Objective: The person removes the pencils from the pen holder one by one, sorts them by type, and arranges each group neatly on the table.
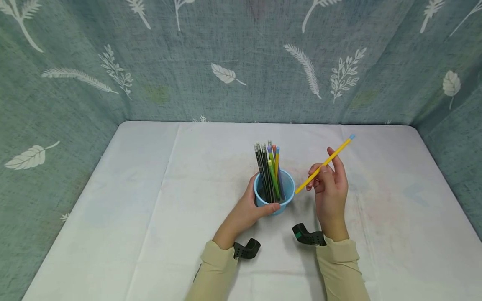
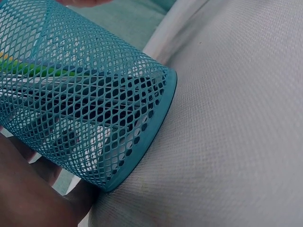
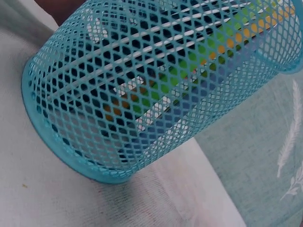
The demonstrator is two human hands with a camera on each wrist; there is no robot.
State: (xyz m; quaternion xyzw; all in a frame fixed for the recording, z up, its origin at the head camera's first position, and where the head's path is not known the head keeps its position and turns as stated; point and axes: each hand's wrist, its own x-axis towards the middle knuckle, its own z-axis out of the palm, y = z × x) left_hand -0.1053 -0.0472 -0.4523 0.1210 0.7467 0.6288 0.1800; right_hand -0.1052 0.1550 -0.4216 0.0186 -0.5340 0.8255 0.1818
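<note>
A light-blue mesh pencil cup (image 1: 288, 186) stands on the white cloth, its base against the cloth in the left wrist view. My left hand (image 1: 246, 209) holds the cup from its left side, the thumb along the near side below the rim. Inside lean several black pencils (image 1: 264, 171), together with green, yellow and purple ones. My right hand (image 1: 331, 190) pinches a yellow pencil (image 1: 336, 153) with a blue top end. It slants down to the left, its lower tip beside the cup's right rim; whether they touch I cannot tell. The right wrist view shows the mesh cup (image 3: 156, 90) but not that pencil.
A white cloth (image 1: 180, 234) covers the table. Grey-green curtains (image 1: 248, 100) with white leaf prints hang at its back and sides. On each wrist sits a black camera mount, the left mount (image 1: 247, 249) and the right mount (image 1: 306, 235), both near the cup.
</note>
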